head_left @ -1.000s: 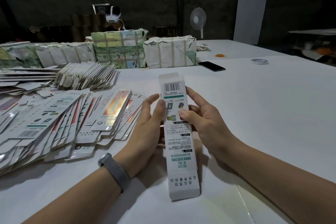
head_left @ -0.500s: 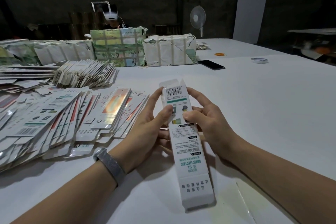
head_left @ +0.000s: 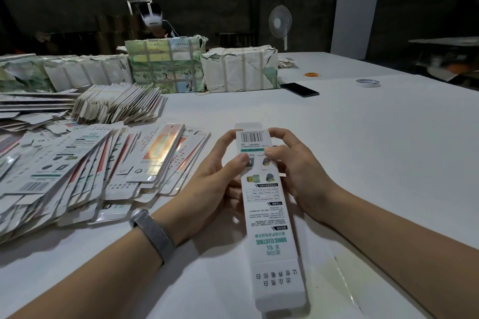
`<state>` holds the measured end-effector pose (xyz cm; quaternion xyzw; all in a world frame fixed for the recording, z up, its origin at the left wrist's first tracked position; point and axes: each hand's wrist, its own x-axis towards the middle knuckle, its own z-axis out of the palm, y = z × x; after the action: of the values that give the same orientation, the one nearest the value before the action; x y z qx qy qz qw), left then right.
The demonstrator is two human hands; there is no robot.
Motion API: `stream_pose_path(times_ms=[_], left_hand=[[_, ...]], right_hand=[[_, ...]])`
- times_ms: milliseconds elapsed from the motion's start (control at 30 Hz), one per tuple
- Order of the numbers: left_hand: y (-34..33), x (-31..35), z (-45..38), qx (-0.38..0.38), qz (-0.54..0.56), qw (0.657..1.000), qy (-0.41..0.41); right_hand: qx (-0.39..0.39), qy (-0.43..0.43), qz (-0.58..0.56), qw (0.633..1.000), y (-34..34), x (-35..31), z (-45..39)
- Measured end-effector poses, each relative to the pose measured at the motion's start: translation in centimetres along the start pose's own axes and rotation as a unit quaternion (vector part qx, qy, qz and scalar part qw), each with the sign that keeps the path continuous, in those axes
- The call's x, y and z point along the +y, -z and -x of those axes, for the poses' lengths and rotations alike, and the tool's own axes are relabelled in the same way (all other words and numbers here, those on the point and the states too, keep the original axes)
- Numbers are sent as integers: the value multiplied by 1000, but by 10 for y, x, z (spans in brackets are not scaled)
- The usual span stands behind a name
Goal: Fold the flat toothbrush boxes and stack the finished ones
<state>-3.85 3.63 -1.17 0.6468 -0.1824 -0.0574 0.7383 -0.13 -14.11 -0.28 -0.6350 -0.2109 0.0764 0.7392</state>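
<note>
Box (head_left: 269, 204) held lengthwise, both hands pinching its far end: left hand (head_left: 215, 184), right hand (head_left: 293, 171), fingers curled at barcode. Best to square the sleeve, then tuck the far flap (head_left: 247, 125) cleanly.

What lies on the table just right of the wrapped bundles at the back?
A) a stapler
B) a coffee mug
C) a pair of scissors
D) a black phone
D: a flat black phone lies on the white table right beside the rightmost bundle.
</note>
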Motion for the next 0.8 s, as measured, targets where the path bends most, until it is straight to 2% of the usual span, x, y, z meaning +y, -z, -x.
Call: stream_pose_path(times_ms=[367, 800], left_hand=[[-2, 4, -3, 14, -47, 998, 38], [-2, 3, 1, 47, -64, 996, 35]], right_hand=[[53, 33, -53, 997, 5, 3, -4], [48, 40, -63, 996, 7, 4, -3]])
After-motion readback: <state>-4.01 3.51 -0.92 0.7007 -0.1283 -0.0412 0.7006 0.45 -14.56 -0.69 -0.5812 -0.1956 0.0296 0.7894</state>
